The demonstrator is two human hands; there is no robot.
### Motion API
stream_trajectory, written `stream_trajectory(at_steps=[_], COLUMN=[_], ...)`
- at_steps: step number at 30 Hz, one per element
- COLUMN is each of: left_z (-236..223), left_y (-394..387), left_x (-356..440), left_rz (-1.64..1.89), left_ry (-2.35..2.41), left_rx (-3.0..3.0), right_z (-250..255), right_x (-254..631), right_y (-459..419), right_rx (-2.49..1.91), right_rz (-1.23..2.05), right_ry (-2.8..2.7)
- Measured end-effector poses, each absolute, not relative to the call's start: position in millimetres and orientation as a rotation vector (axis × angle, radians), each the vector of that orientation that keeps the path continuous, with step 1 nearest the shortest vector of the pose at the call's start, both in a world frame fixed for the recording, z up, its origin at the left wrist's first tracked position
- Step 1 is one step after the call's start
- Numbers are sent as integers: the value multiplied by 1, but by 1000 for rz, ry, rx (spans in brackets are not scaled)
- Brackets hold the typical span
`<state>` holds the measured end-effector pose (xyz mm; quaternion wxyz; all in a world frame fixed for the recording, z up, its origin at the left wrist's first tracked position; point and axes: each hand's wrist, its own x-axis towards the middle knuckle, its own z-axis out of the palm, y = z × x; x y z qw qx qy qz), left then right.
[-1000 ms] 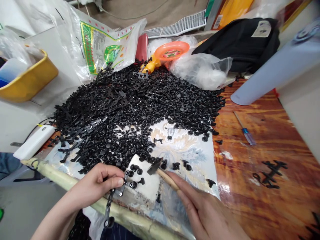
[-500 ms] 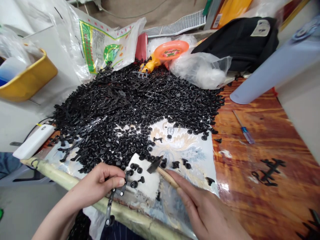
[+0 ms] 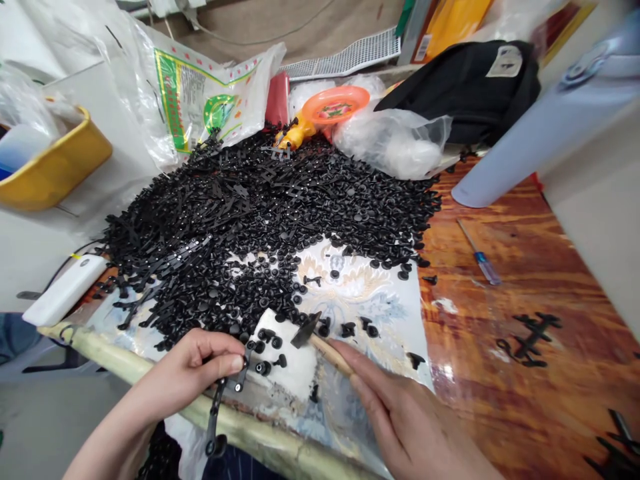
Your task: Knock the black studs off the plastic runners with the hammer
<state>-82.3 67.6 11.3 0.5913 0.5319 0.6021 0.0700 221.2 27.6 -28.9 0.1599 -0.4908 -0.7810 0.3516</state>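
My left hand (image 3: 210,367) pinches a jointed strip of black plastic links (image 3: 215,417) between thumb and fingers. The strip hangs down over the table's front edge, and a round black piece is at its lower end. In my right hand (image 3: 395,400) is a hammer, its wooden handle (image 3: 331,353) gripped near the head. The dark metal hammer head (image 3: 306,330) hovers over or rests on a white pad (image 3: 295,373); I cannot tell which. Several small black knob-like parts (image 3: 263,367) lie on the pad between my hands.
A wide heap of black plastic parts (image 3: 260,200) covers the table's back and left. To the right lie a screwdriver (image 3: 480,257) and a black linked piece (image 3: 533,341). A blue-grey cylinder (image 3: 520,140) leans in at the right. A white power bank-like box (image 3: 67,288) sits left.
The view has shifted slightly, so the surroundings sit a little further left. Both hands keep nearly the same pose, with the strip and the hammer still held.
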Motion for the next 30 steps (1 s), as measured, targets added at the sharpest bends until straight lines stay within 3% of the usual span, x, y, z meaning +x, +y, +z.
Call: stream_trajectory(at_steps=[22,30], left_z=[15,16], left_y=[72,76], left_x=[-73,-70], left_rz=[91,29], left_ry=[1390,1363], left_rx=[1327,1265], right_z=[-32,4], right_x=[222,214], right_y=[28,30], right_rx=[-1421,-1233], right_rz=[1063,917], right_ry=[-2218,-2278])
